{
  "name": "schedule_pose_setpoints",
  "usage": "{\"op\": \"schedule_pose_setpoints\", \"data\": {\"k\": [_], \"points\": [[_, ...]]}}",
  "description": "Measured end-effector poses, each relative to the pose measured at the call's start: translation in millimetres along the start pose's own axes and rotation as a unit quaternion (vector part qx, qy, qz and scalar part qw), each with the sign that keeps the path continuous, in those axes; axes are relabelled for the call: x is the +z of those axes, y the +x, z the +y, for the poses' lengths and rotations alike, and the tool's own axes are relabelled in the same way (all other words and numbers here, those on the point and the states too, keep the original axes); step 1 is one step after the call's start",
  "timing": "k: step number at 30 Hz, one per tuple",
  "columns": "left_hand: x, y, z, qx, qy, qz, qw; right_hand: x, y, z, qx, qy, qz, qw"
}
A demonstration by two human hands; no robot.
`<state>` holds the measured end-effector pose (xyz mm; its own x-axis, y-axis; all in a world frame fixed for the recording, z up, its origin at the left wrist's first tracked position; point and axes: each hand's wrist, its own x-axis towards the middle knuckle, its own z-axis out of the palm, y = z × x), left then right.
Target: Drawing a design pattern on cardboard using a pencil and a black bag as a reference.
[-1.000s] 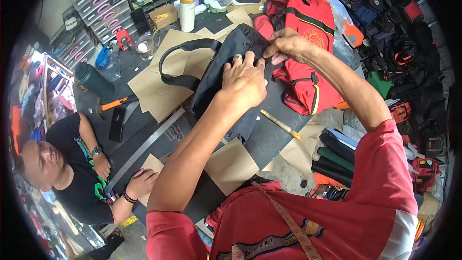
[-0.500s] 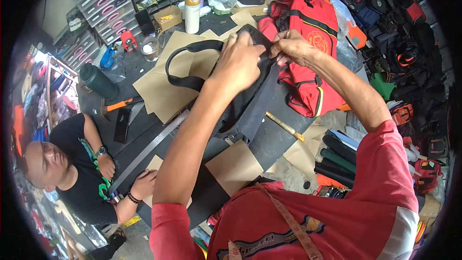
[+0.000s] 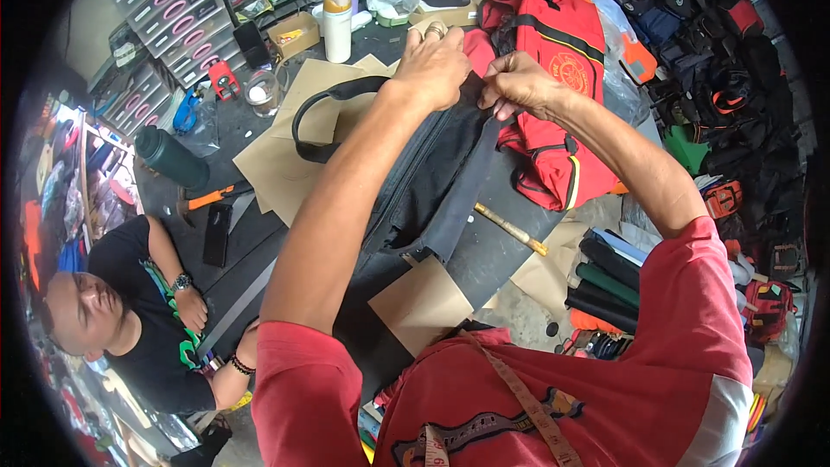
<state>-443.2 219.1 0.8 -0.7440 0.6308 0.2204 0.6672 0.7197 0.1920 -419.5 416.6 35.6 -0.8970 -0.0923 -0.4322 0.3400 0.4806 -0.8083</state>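
The left hand [image 3: 434,67] curls at the black bag [image 3: 445,164], its grip unclear; the right hand [image 3: 521,86] pinches its edge [image 3: 489,124]; beneath both lies a dark table [image 3: 480,251]; rightward, heaped bags [image 3: 726,78].

The bag [image 3: 445,173] sits on the table [image 3: 482,246] between a hammer [image 3: 208,198], left, and another bag [image 3: 560,108], right.

Left hand [image 3: 432,67] shifted toward twelve o'clock, black bag [image 3: 435,175] now gaping wider, inside bared toward six o'clock
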Motion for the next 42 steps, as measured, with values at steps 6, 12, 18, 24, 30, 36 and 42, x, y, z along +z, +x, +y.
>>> {"op": "schedule_pose_setpoints", "data": {"k": [6, 12, 18, 24, 30, 36, 42], "points": [[9.8, 8.1, -37.4, 0.194, -0.072, 0.034, 0.978, 1.8, 0.0, -0.1, 0.006, -0.013, -0.007, 1.0], [1.5, 11.8, -30.4, 0.188, -0.132, 0.015, 0.973, -3.1, -3.3, 4.5, 0.005, -0.004, 0.028, 1.0], [-1.9, 6.7, -34.4, 0.169, -0.189, -0.001, 0.967, -4.0, -0.4, 10.3, -0.009, -0.004, 0.015, 1.0], [5.0, 7.3, -27.5, 0.127, -0.137, 0.031, 0.982, -0.4, 2.3, 7.6, -0.01, -0.009, 0.022, 1.0], [8.7, 7.2, -22.3, 0.141, -0.152, 0.063, 0.976, -0.9, -1.5, 8.9, -0.022, -0.006, 0.035, 0.999], [12.0, 9.6, -24.3, 0.14, -0.166, 0.058, 0.974, -1.0, -2.5, 11.7, -0.031, 0.003, 0.047, 0.998], [15.3, 11.2, -22.5, 0.187, -0.073, 0.04, 0.979, -1.1, -5.3, 13.6, -0.022, -0.018, 0.038, 0.999]]}}
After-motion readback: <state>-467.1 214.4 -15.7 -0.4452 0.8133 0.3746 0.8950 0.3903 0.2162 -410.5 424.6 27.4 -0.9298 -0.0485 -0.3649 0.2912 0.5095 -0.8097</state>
